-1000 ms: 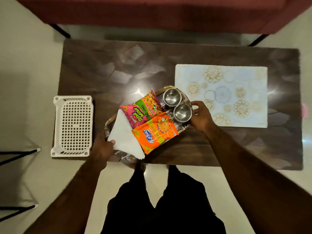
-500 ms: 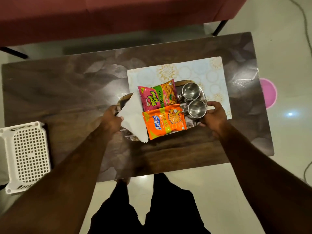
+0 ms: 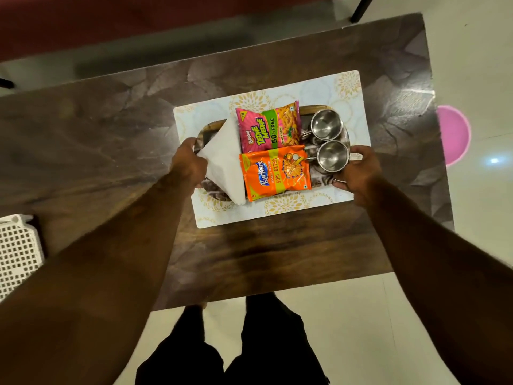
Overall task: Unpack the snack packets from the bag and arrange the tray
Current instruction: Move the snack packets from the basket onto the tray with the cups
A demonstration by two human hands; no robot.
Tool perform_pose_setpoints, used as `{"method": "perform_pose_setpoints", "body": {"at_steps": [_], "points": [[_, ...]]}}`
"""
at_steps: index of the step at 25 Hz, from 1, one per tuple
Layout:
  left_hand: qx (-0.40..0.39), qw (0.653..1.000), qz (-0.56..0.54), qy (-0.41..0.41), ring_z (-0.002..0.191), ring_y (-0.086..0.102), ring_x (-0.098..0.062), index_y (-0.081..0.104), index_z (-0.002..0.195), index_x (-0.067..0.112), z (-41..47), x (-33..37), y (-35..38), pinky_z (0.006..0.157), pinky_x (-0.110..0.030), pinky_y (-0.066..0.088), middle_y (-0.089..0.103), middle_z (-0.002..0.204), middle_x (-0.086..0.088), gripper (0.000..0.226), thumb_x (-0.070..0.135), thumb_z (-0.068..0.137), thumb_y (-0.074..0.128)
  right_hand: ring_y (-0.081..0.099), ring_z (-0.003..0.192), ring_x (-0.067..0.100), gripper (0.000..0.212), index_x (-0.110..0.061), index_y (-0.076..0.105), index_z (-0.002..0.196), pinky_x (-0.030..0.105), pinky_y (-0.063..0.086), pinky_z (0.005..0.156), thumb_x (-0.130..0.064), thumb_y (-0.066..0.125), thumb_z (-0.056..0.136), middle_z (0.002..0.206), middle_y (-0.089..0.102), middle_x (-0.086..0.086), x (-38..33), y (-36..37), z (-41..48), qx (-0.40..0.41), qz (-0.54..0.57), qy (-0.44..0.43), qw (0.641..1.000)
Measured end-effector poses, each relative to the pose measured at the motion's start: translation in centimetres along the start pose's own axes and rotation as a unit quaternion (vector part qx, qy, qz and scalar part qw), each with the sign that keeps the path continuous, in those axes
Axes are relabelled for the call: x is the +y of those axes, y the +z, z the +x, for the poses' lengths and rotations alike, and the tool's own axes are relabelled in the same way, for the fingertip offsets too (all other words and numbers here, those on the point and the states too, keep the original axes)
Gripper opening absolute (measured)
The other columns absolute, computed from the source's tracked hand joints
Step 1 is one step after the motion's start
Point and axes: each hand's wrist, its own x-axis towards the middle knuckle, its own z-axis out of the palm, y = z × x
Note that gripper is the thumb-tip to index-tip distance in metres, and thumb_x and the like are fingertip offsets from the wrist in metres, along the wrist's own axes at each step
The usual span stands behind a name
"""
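**Both hands on the loaded tray, over the placemat**

The person stands at the near edge of the desk (image 3: pixel 111 140) with both arms stretched out over it. The left hand (image 3: pixel 188 162) has its grip clamped on the left end of the tray (image 3: pixel 213 125), fingers curled under the rim. The right hand (image 3: pixel 358 170) grips the right end the same way, thumb on top. The tray sits over the pale patterned placemat (image 3: pixel 349 87). I cannot tell whether it rests on the mat or hangs just above it.

Two snack packets lie flat in the middle of the tray, side by side and touching. The pink packet (image 3: pixel 268 126) is on the far side and the orange packet (image 3: pixel 274 172) on the near side. A folded white napkin (image 3: pixel 222 162) lies at the left end, its edge against the left hand. At the right end stand two steel cups, upright and touching: the far cup (image 3: pixel 326 125) and the near cup (image 3: pixel 333 155), which is just beside the right hand.

A white slotted basket (image 3: pixel 16 254) sits at the desk's left edge, well apart from the tray. A pink round thing (image 3: pixel 455 134) lies on the floor beyond the desk's right side.
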Motion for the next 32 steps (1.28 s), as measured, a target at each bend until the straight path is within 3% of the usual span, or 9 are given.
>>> {"method": "perform_pose_setpoints", "body": {"at_steps": [4, 12, 16, 20, 23, 28, 32], "points": [[-0.002, 0.999, 0.038, -0.010, 0.128, 0.050, -0.039, 0.040, 0.147, 0.025, 0.7, 0.2, 0.7, 0.093, -0.061, 0.055, 0.047, 0.147, -0.007, 0.054, 0.002, 0.099, 0.051, 0.072, 0.106, 0.036, 0.045, -0.030, 0.048, 0.117, 0.024, 0.059, 0.046, 0.001, 0.072, 0.093, 0.131, 0.065, 0.018, 0.1, 0.1, 0.9, -0.004, -0.005, 0.015, 1.000], [0.031, 0.996, 0.085, 0.003, 0.125, 0.055, -0.035, 0.039, 0.148, 0.023, 1.5, -0.4, 1.7, 0.096, -0.050, 0.056, 0.048, 0.147, -0.010, 0.056, 0.007, 0.098, 0.054, 0.071, 0.095, 0.024, 0.052, -0.030, 0.042, 0.120, 0.025, 0.056, 0.049, 0.007, 0.067, 0.093, 0.136, 0.062, 0.016, 0.1, 0.3, 1.8, -0.012, -0.049, 0.013, 0.999], [0.031, 0.993, 0.116, -0.011, 0.128, 0.051, -0.040, 0.035, 0.151, 0.026, 2.1, -0.3, 1.7, 0.093, -0.051, 0.057, 0.039, 0.152, -0.012, 0.062, 0.005, 0.096, 0.056, 0.070, 0.118, 0.035, 0.057, -0.027, 0.042, 0.133, 0.028, 0.057, 0.055, 0.008, 0.064, 0.093, 0.137, 0.061, 0.015, 0.1, 0.3, 2.3, -0.004, -0.084, 0.017, 0.996], [0.007, 0.986, 0.163, 0.024, 0.135, 0.046, -0.040, 0.027, 0.155, 0.023, 1.9, -0.9, 0.8, 0.093, -0.043, 0.053, 0.035, 0.156, -0.014, 0.066, 0.015, 0.097, 0.055, 0.068, 0.112, 0.029, 0.062, -0.030, 0.045, 0.139, 0.039, 0.060, 0.067, -0.003, 0.073, 0.091, 0.133, 0.065, 0.015, 0.7, 0.1, 1.9, -0.010, -0.107, -0.010, 0.994], [-0.023, 0.983, 0.178, 0.037, 0.135, 0.046, -0.040, 0.022, 0.156, 0.022, 0.8, -1.3, -0.2, 0.083, -0.038, 0.050, 0.035, 0.156, -0.015, 0.072, 0.021, 0.094, 0.058, 0.068, 0.111, 0.029, 0.069, -0.034, 0.039, 0.149, 0.050, 0.062, 0.081, -0.016, 0.073, 0.092, 0.134, 0.065, 0.013, 0.9, 0.0, 0.8, -0.005, -0.146, -0.025, 0.989], [-0.046, 0.980, 0.184, 0.054, 0.128, 0.052, -0.038, 0.026, 0.153, 0.022, -2.0, -2.1, -2.5, 0.096, -0.051, 0.054, 0.043, 0.148, -0.016, 0.071, 0.020, 0.091, 0.061, 0.061, 0.130, 0.035, 0.083, -0.029, 0.029, 0.160, 0.053, 0.058, 0.100, -0.007, 0.070, 0.092, 0.147, 0.057, 0.016, 0.3, -0.4, -1.3, 0.000, -0.188, -0.039, 0.981], [-0.073, 0.984, 0.162, 0.032, 0.113, 0.062, -0.035, 0.027, 0.150, 0.015, -2.6, -2.8, -2.2, 0.090, -0.048, 0.057, 0.058, 0.133, -0.014, 0.069, 0.018, 0.091, 0.062, 0.058, 0.132, 0.036, 0.077, -0.023, 0.030, 0.161, 0.059, 0.053, 0.108, -0.002, 0.065, 0.096, 0.151, 0.052, 0.016, -0.7, -0.6, -0.7, -0.011, -0.208, -0.051, 0.977]]}}
